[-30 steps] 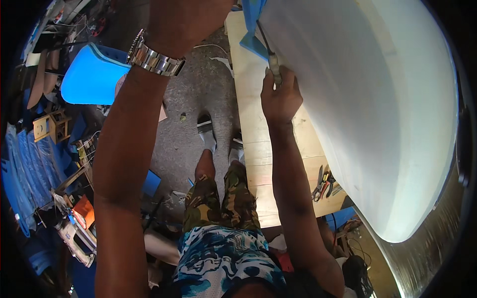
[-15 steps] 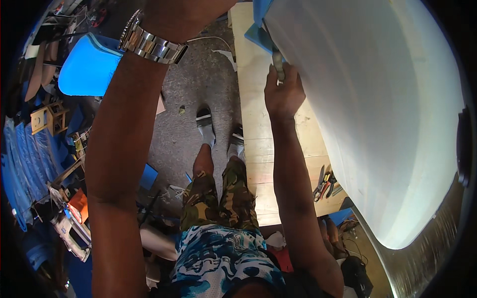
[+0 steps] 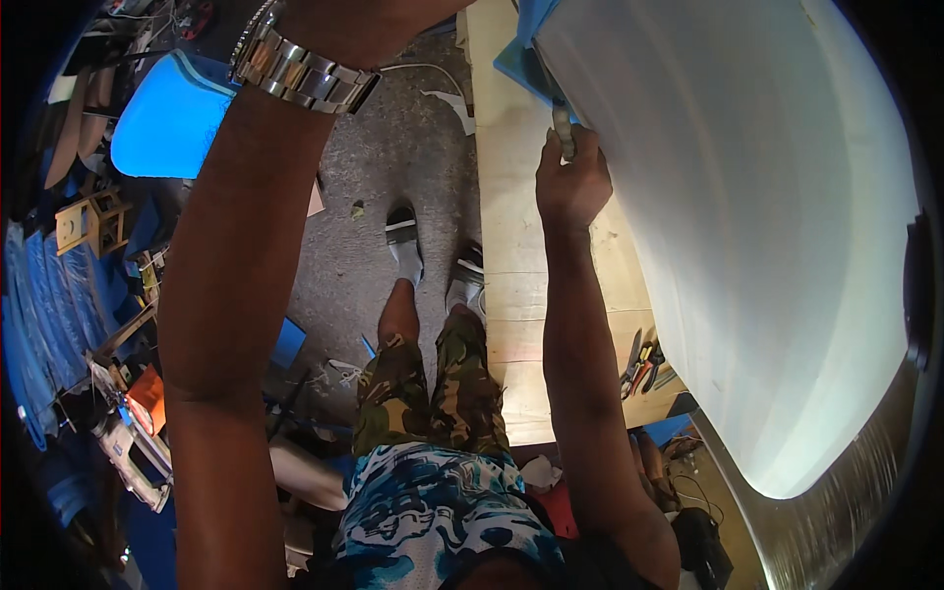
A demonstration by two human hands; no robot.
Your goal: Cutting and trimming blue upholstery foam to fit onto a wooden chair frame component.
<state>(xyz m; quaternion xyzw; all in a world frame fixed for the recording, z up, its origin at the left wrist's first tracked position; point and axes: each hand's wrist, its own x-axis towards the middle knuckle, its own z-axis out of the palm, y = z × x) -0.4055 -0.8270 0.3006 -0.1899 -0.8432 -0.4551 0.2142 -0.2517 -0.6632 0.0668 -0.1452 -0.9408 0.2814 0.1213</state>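
Note:
My right hand (image 3: pixel 575 187) is closed round the pale, stubby handle (image 3: pixel 563 128) of a tool. Its far end meets a blue foam-like piece (image 3: pixel 523 67), so the working end is hidden. That blue piece lies along the left edge of a large, white, curved panel (image 3: pixel 728 246), at the far end of a wooden table (image 3: pixel 513 295). My left arm reaches up across the view, a metal-banded watch (image 3: pixel 305 74) at the wrist. Only the back part of my left hand (image 3: pixel 393 28) shows at the top edge; its fingers are out of the picture.
Pliers and other hand tools (image 3: pixel 644 364) lie on the table beside the panel. A bright blue padded shape (image 3: pixel 162 118) stands at the left, above several plastic-wrapped blue sheets (image 3: pixel 44 305). A clothes-iron-like device (image 3: pixel 133 457) sits lower left. White scrap (image 3: pixel 452 108) lies on the concrete floor.
My right hand and the handle sit slightly farther right, still against the blue piece. The whole view has shifted a little; my left arm keeps nearly the same pose.

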